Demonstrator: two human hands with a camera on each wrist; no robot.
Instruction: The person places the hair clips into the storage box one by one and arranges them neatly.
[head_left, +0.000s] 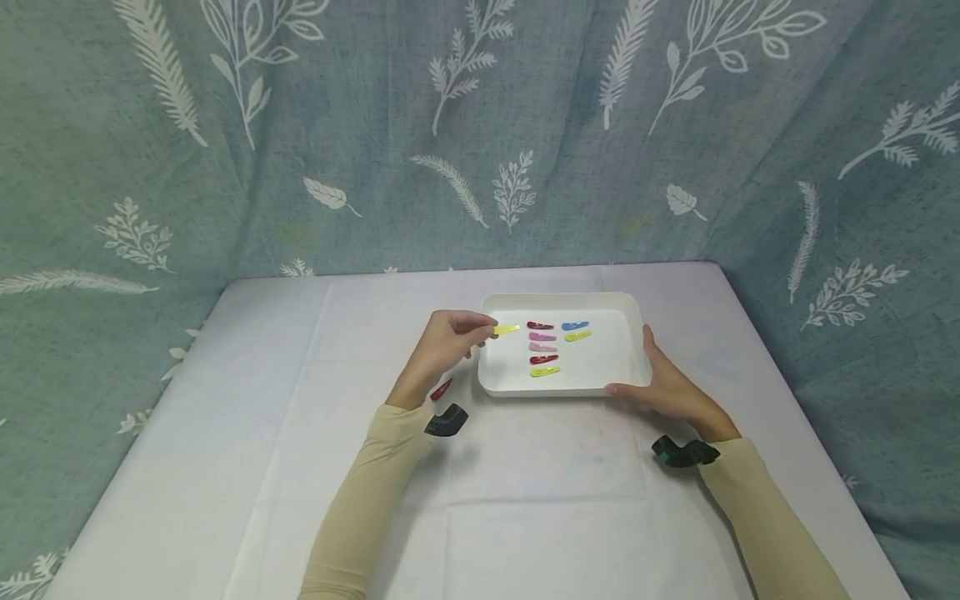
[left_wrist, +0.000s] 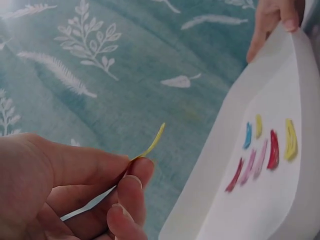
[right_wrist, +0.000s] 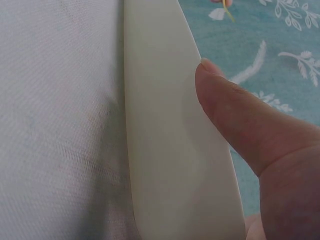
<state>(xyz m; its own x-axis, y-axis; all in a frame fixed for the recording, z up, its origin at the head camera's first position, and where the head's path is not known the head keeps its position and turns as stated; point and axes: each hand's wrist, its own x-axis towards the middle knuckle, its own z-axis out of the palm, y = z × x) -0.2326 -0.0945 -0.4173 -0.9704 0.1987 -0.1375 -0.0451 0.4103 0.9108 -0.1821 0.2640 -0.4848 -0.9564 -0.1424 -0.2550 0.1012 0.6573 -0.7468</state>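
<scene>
My left hand (head_left: 448,342) pinches a yellow snap hair clip (head_left: 506,330) between thumb and fingertips, over the left rim of a white tray (head_left: 600,367). The left wrist view shows this clip (left_wrist: 156,140) edge-on, slightly bent. My right hand (head_left: 670,387) holds the tray at its near right corner, with the thumb (right_wrist: 225,95) on the near wall and the fingers along the right side. Inside the tray lie a column of red, pink and yellow clips (head_left: 543,360) and, to its right, a blue clip (head_left: 575,326) above a yellow clip (head_left: 578,336).
A red clip (head_left: 441,389) lies on the white tablecloth (head_left: 540,500), beside my left wrist. Dark curved bands (head_left: 446,421) sit at both wrists. Behind the table hangs a blue-green leaf-patterned cloth (head_left: 375,167), which also runs down both sides.
</scene>
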